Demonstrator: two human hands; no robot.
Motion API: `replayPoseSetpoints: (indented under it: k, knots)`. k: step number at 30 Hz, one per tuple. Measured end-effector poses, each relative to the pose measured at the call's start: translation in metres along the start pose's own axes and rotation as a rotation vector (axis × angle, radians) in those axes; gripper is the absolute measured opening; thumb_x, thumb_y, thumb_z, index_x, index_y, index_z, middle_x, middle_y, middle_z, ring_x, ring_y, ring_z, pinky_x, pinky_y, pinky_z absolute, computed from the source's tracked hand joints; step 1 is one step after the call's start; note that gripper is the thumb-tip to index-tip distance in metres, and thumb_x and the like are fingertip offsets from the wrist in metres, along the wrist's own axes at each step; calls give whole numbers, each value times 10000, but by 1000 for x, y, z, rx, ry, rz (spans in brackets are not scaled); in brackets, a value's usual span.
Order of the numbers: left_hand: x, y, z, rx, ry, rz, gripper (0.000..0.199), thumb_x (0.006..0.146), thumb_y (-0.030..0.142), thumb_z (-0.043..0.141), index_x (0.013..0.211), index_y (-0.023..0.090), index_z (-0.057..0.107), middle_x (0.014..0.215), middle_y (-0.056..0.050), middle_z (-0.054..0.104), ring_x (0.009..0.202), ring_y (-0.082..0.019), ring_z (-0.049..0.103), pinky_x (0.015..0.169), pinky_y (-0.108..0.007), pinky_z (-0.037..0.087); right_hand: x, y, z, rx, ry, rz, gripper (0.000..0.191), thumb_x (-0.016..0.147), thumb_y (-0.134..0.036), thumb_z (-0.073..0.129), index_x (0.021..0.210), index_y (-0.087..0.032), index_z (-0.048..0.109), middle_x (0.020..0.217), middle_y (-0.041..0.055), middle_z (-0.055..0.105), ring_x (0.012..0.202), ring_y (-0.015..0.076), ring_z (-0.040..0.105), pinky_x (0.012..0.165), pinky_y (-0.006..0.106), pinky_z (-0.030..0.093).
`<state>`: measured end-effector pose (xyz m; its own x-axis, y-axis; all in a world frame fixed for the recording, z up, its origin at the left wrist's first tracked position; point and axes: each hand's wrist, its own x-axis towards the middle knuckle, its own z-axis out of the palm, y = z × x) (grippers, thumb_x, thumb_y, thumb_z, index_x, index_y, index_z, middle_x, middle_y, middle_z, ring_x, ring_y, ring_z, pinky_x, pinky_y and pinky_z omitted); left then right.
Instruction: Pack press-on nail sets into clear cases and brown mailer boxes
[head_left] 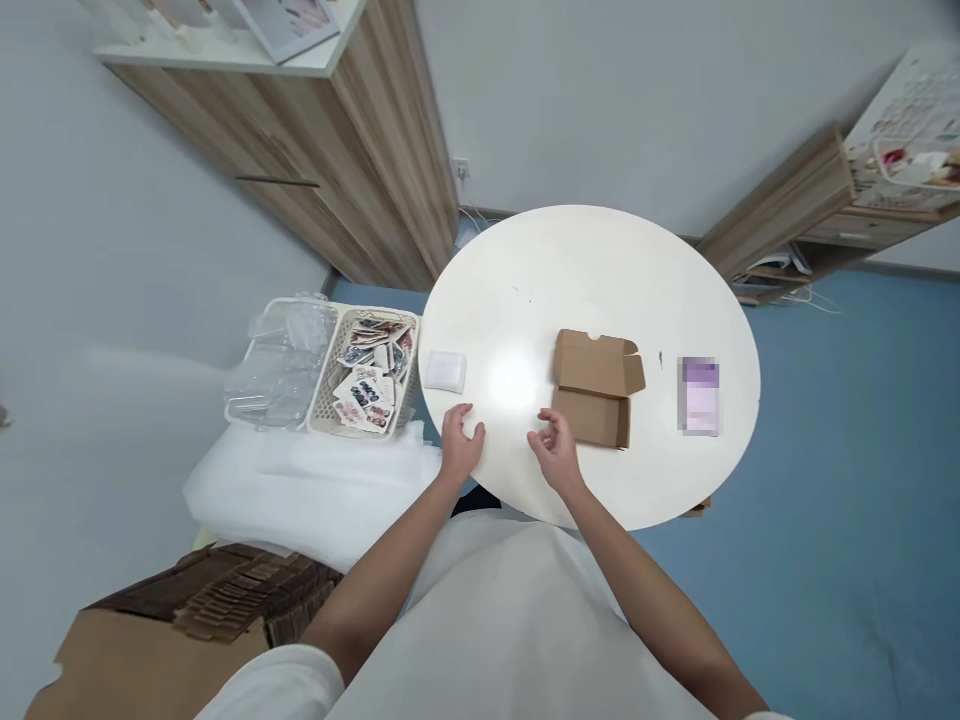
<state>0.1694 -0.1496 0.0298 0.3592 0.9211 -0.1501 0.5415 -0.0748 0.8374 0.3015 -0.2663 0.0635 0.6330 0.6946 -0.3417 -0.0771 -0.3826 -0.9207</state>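
Shirt [517, 620] bottom-centre; mid-frame I see left hand [460, 447] near packet [445, 371], right hand [559, 457] by box [594, 366] (fingers curved, loosely parted).

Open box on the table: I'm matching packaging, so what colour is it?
The box is brown, shown in the head view.

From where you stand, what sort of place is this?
Possibly a small packing room: an open cardboard box lies on the round white table, a basket of printed pieces stands beside it, and a large carton holds folded brown cardboard.
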Motion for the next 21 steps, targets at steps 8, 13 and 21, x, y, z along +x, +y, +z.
replayPoseSetpoints:
  k: [8, 13, 21]
  knots:
    - [71, -28, -45, 10, 62, -83, 587, 682, 190, 553, 1227, 153, 339, 1267, -121, 337, 1236, -250, 258, 1044, -380, 187, 68, -5, 91, -31, -135, 178, 510, 692, -357, 526, 1173, -246, 399, 1172, 71, 464, 871, 154, 528, 786, 348, 442]
    - [82, -39, -43, -60, -48, -148, 637, 658, 139, 542, 1257, 187, 330, 1307, -97, 317, 1233, -253, 276, 1036, -389, 217, 85, -10, 125, -107, -232, -10, 566, 712, -310, 516, 1247, -296, 330, 1299, 43, 349, 1104, 200, 419, 903, 397, 381]
    - [88, -50, -40, -208, -48, -252, 536, 668, 115, 495, 1197, 170, 432, 1191, -91, 481, 1040, -205, 503, 850, -314, 440, 88, 1, 142, -75, -219, 47, 490, 691, -230, 518, 1172, -287, 447, 1319, 12, 345, 1120, 194, 426, 941, 393, 368]
